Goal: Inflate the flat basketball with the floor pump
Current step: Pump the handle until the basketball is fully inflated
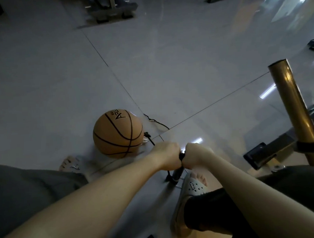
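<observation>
Over the floor pump (177, 174) — both fists on its handle (181, 156)
Left hand (168, 157), right hand (196, 156): fingers (175, 159) wrapped round it; barrel drops straight beneath

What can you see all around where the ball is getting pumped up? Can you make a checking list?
Surface: grey glossy tiled floor.
Job's things: basketball on the floor, looking round; pump stands by a slippered foot.
Clutter: nothing seen.
Hands: left hand and right hand both grip the pump's handle.
Cables: black hose runs from pump to basketball; thin dark cord lies on the floor nearby.
Surroundings: brass-coloured pole, gym equipment.
</observation>
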A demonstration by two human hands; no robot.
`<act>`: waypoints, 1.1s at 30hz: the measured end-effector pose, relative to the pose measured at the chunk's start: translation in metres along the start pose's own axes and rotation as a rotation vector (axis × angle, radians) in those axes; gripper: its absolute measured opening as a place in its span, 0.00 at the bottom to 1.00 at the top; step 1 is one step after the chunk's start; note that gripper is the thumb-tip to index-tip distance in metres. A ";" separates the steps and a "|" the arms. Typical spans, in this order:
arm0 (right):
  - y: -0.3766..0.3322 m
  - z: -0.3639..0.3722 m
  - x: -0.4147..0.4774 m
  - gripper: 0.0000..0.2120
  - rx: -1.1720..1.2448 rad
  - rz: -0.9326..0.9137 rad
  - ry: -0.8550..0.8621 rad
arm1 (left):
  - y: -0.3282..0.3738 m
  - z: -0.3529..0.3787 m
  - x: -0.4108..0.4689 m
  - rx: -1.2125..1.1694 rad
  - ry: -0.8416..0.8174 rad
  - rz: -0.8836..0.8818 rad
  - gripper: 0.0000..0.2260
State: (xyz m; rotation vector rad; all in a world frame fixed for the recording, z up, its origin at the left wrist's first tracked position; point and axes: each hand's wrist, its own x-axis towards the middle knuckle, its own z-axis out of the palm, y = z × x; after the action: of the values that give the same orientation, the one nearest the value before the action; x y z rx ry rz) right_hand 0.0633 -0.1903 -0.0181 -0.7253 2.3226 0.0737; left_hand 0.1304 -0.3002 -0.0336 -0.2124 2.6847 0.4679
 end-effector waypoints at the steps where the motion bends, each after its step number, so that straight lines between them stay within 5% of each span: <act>1: 0.001 -0.001 -0.002 0.06 -0.003 0.017 -0.013 | 0.005 -0.001 0.000 0.010 -0.004 0.012 0.07; 5: -0.004 -0.004 -0.010 0.10 -0.012 0.048 -0.077 | 0.001 -0.013 -0.008 -0.012 -0.065 0.069 0.06; 9: -0.017 -0.005 -0.005 0.26 -0.052 -0.109 -0.101 | -0.051 -0.035 -0.022 -0.410 -0.271 0.055 0.21; 12: -0.019 0.002 0.004 0.18 -0.247 -0.112 0.145 | -0.115 -0.042 -0.018 -0.613 -0.094 -0.129 0.26; 16: -0.027 -0.001 0.021 0.09 -0.204 -0.018 0.200 | -0.206 -0.023 0.001 -0.182 0.466 -0.574 0.40; 20: -0.024 -0.004 0.033 0.02 -0.149 0.062 0.224 | -0.244 -0.007 0.024 -0.469 0.270 -0.792 0.68; 23: -0.019 -0.003 0.038 0.03 -0.106 0.069 0.241 | -0.242 0.003 0.034 -0.545 0.268 -0.719 0.69; 33: -0.016 -0.003 0.033 0.08 -0.052 0.046 0.200 | -0.171 0.037 0.037 -0.281 0.440 -0.706 0.62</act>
State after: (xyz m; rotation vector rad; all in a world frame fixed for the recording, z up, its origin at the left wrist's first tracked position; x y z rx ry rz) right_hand 0.0499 -0.2204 -0.0350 -0.7346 2.5362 0.0862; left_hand 0.1473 -0.4498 -0.1308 -1.4241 2.6744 0.6094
